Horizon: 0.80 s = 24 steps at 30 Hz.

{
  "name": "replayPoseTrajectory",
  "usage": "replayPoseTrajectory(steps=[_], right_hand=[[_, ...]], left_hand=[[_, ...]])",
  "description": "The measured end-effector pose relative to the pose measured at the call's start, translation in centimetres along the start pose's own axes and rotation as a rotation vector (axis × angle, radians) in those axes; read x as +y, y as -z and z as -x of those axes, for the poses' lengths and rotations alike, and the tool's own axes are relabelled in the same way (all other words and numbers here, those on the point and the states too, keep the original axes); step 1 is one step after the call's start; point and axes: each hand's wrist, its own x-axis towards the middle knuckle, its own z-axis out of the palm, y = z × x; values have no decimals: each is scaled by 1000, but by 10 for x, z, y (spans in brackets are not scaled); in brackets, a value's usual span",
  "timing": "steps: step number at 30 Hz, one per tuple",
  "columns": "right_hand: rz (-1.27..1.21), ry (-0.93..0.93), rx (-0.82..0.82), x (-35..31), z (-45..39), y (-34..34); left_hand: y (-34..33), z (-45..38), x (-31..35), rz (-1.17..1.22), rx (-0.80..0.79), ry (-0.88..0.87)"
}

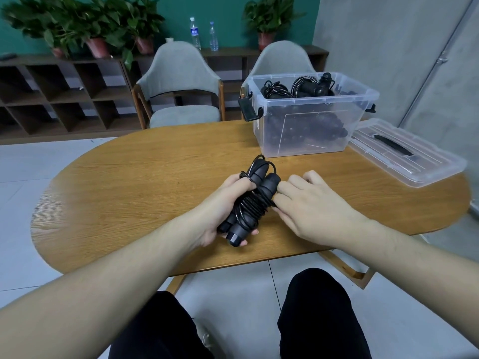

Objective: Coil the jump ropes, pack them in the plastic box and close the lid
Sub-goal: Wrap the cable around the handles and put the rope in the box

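A black jump rope [252,203] lies in my left hand [220,208], its cord wound around the two handles held side by side. My left fingers curl around the bundle just above the wooden table [129,182]. My right hand [308,206] is at the bundle's right side, thumb and forefinger pinching the cord against a handle. The clear plastic box [311,125] stands at the far right of the table, lid off, with several black coiled ropes inside. Its clear lid [407,154] with a black handle lies flat to the right of the box.
Two grey chairs [181,84] stand behind the table. A low wooden shelf [51,92] with potted plants and two water bottles [195,32] runs along the green wall. My knees in black trousers are below the table's near edge.
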Motion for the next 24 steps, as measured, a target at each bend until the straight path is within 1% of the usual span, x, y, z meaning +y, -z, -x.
replayPoseTrajectory(steps=[2,4,6,9,10,12,14,15,16,17,19,21,23,24], right_hand=[[58,34,-11,1,0,3],[100,63,-39,3,-1,6],[123,25,-137,2,-4,14],[127,-149,-370,-5,-10,26],[131,-211,-396,-6,-13,30],[118,-321,-389,-6,-18,33],[38,-428,-364,-2,-19,26],[-70,-504,-354,0,-17,21],[-235,-598,-352,1,-16,16],[-451,-698,-348,-1,-14,12],[-900,-864,-244,-6,-13,4],[-1213,-1028,-113,-10,-15,1],[-1505,-1271,-26,-14,-21,3],[-1697,-1399,-22,-15,-26,4]], left_hand=[[-1,-2,-1,-26,-3,24],[-3,-3,-2,-53,27,10],[-6,-3,-3,-71,101,-45],[-9,-5,-4,-104,226,-172],[-11,-7,-5,-110,264,-234],[-12,-9,-3,-167,337,-367],[-13,-12,-3,-168,395,-436],[-12,-13,-4,-130,410,-449],[-11,-14,-4,-95,422,-451],[-10,-15,-5,-67,438,-445],[-6,-17,-7,-34,465,-442],[-3,-19,-9,-17,488,-450],[-3,-19,-11,11,492,-458],[-3,-20,-12,29,485,-459]])
